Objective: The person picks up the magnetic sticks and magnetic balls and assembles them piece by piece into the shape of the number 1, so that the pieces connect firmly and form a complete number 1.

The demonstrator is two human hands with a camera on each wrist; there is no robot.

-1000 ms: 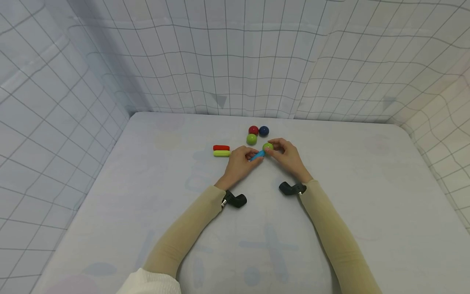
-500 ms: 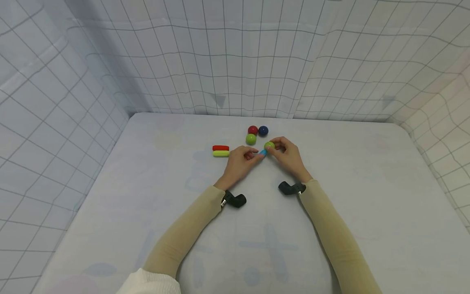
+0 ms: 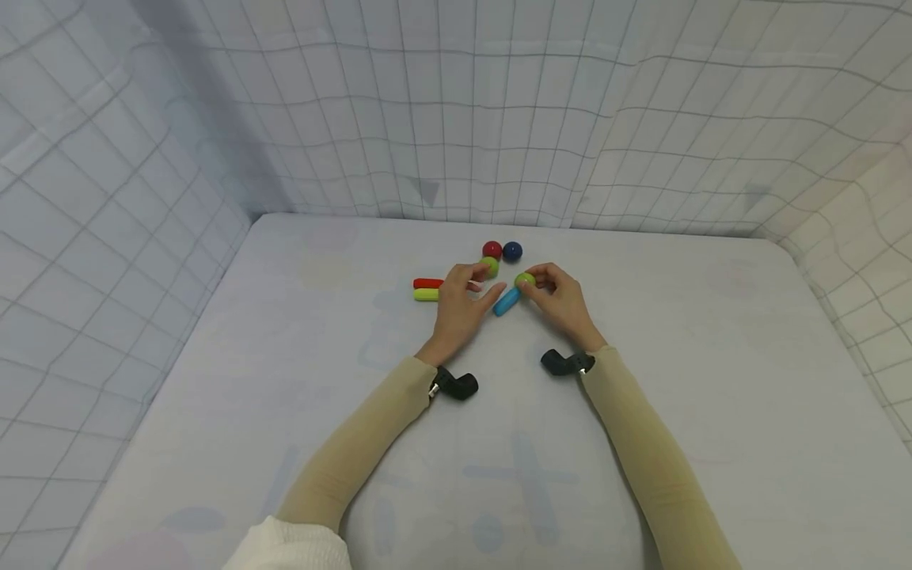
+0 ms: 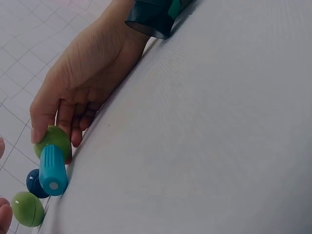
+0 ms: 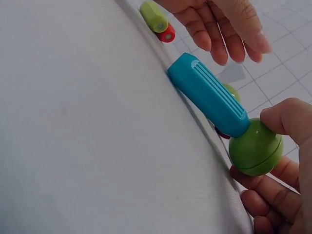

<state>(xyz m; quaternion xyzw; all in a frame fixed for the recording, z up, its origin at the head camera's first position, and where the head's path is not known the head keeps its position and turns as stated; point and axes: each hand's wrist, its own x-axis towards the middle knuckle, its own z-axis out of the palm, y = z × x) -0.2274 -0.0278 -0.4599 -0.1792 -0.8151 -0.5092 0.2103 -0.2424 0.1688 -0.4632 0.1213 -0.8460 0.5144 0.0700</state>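
My right hand pinches a glossy green ball between thumb and fingers. A blue ribbed stick touches that ball at one end and points back toward the left; a small pale disc shows in its free end. My left hand holds nothing, its thumb and fingers spread apart. Its fingertips are by a second green ball, which they partly cover in the head view. A red ball and a dark blue ball sit just behind.
Left of the left hand, a red stick and a yellow-green stick lie side by side, their right ends hidden by the hand. White table surrounds everything, with a gridded white curtain behind and at the sides.
My left hand has let go of the blue stick and moved away from it, up toward the rear green ball. The right hand keeps its ball, shifted slightly right, with the stick joined on.
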